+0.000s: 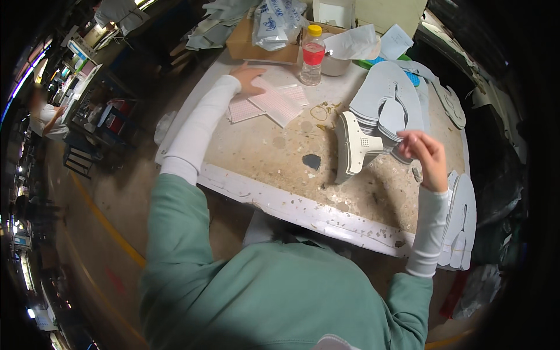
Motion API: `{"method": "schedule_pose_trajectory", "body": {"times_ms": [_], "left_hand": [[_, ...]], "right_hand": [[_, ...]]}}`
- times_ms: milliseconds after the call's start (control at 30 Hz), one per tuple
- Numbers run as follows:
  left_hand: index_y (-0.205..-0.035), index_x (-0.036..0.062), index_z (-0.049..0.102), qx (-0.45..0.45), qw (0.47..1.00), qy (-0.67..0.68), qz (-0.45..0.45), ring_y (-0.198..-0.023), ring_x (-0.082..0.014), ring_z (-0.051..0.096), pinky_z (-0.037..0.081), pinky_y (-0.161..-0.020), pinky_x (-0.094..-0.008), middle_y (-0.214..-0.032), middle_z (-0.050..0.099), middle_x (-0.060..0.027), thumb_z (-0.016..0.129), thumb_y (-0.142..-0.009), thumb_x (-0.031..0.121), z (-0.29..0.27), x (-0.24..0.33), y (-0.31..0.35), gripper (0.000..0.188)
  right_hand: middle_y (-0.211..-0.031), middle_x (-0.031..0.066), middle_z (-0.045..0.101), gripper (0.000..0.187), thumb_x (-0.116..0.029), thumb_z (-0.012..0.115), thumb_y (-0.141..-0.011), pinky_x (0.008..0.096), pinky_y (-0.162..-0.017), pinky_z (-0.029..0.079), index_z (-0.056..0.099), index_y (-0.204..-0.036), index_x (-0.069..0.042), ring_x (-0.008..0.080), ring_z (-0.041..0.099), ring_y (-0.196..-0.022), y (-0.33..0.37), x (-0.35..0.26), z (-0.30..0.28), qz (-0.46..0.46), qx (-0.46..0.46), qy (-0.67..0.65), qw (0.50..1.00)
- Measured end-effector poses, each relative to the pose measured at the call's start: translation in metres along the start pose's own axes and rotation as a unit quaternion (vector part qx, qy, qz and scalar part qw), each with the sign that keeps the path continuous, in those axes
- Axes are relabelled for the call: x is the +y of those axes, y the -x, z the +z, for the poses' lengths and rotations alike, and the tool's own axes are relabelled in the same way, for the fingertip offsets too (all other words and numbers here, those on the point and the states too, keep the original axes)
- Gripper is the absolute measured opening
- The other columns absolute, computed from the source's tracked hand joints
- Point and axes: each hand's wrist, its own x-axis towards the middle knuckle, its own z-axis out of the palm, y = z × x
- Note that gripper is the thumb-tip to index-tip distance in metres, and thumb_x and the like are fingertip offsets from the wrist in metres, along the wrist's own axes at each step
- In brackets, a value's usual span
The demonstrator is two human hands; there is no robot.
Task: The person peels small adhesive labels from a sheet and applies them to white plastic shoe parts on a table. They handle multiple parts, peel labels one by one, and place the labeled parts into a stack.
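Observation:
My left hand (247, 79) reaches to the far left of the worktable, its fingers apart on the upper end of pink-lined paper sheets (276, 104). The sheets overlap at angles. On the right, my right hand (426, 156) is raised over the table with its fingers curled together; whether anything small is between them is hidden. Left of it stands a stack of cream T-shaped cut pieces (353, 146) with punched holes. Just behind is a pile of grey shoe-upper pieces (373, 87), with smaller grey tongue-shaped pieces (392, 118) against it.
A yellow-capped bottle (312, 61) stands behind the sheets, beside a cardboard box (242, 44) holding plastic bags (274, 26). Rubber bands (319, 112) and a dark patch (311, 161) lie mid-table. More grey pieces (461, 224) sit at the right edge. A person (49, 119) works far left.

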Motion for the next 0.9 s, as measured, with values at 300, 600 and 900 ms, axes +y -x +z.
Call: {"method": "schedule_pose_trajectory", "body": {"times_ms": [300,600,900], "left_hand": [[-0.091,0.0059,0.067,-0.031,0.988,0.148,-0.026,-0.091,-0.0278,0.068,0.052,-0.081,-0.0319,-0.097,0.07,-0.0088,0.072,-0.082,0.022,-0.097,0.007,0.026,0.019],[-0.094,-0.001,0.061,0.276,0.879,0.337,-0.194,-0.081,-0.0056,0.052,0.043,-0.075,-0.0218,-0.085,0.06,0.0009,0.061,-0.096,0.014,-0.148,0.088,0.173,0.015],[-0.093,-0.0008,0.06,-0.041,0.729,0.657,-0.186,-0.076,-0.0056,0.054,0.042,-0.07,-0.0212,-0.084,0.062,-0.0015,0.065,-0.092,0.011,-0.08,0.153,0.24,0.013]], "right_hand": [[-0.081,0.0134,0.069,0.014,-0.012,0.066,-0.089,0.0314,-0.063,0.052,0.072,-0.092,0.0,0.0241,0.066,-0.065,0.028,0.013,0.002,-0.005,-0.018,0.373,0.927],[-0.076,0.0119,0.066,0.01,-0.014,0.062,-0.083,0.04,-0.062,0.054,0.064,-0.08,-0.005,0.0304,0.067,-0.069,0.051,0.03,0.077,0.0,-0.107,0.546,0.831],[-0.068,0.017,0.064,0.006,-0.011,0.063,-0.078,0.0433,-0.059,0.053,0.061,-0.078,-0.005,0.0335,0.065,-0.065,0.032,0.022,0.072,-0.042,-0.036,0.469,0.882]]}}
